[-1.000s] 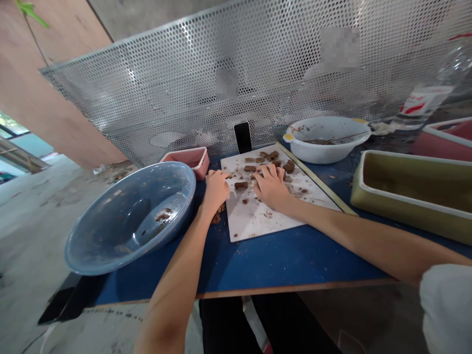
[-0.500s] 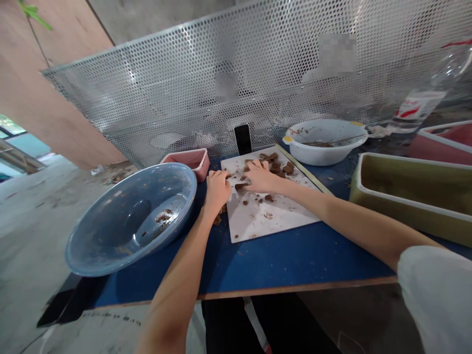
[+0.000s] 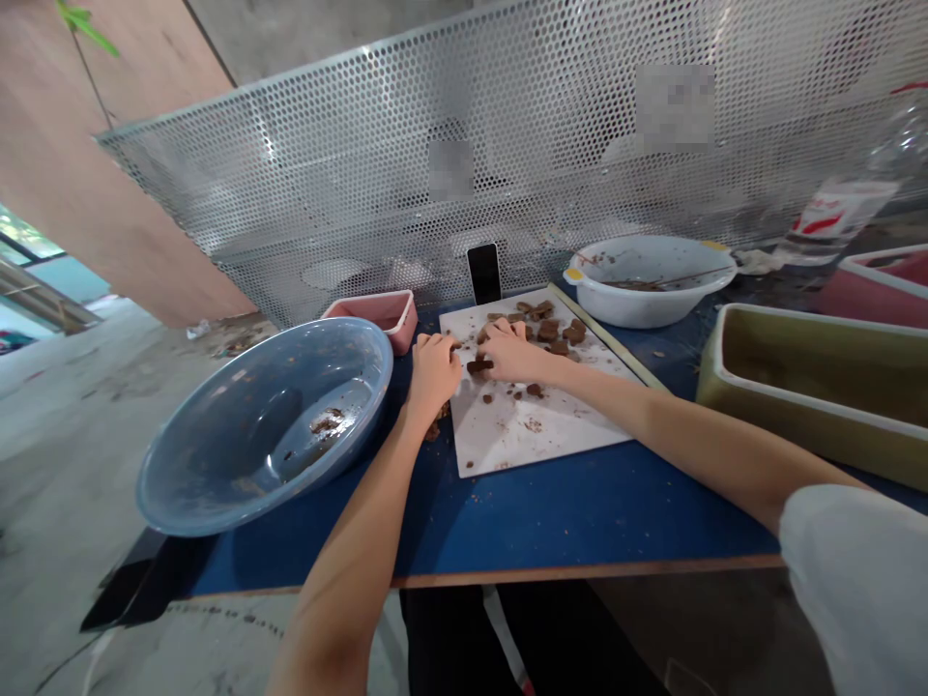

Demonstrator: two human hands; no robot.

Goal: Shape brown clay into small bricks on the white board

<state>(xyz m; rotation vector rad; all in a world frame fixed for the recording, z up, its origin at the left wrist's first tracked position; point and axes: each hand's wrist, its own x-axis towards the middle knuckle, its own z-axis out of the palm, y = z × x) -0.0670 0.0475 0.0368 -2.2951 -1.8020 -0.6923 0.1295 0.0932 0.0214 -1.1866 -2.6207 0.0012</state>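
A white board (image 3: 507, 435) lies on the blue table with several brown, earth-like clumps (image 3: 549, 331) scattered over its far half. My right hand (image 3: 511, 354) rests low over the board, fingers bent and closed around a dark brown clump (image 3: 478, 367) that shows at the thumb. At the board's left edge, my left hand (image 3: 436, 367) has its fingers curled together. A little brown shows at its fingertips, but what it holds is hidden. Smaller crumbs (image 3: 535, 391) lie on the board nearer to me. More brown bits (image 3: 433, 430) sit beside the left wrist.
A big blue basin (image 3: 253, 512) stands tilted at left, with a pink tray (image 3: 407, 324) behind it. A phone (image 3: 484, 273) leans on the perforated metal screen (image 3: 326, 193). At right are a white basin (image 3: 638, 314), a wooden strip (image 3: 609, 338), an olive planter (image 3: 812, 416) and a bottle (image 3: 833, 217).
The whole view has shifted slightly, so everything sits a little further right. My right fingers look drawn in somewhat closer; the left hand keeps its place by the board's edge.
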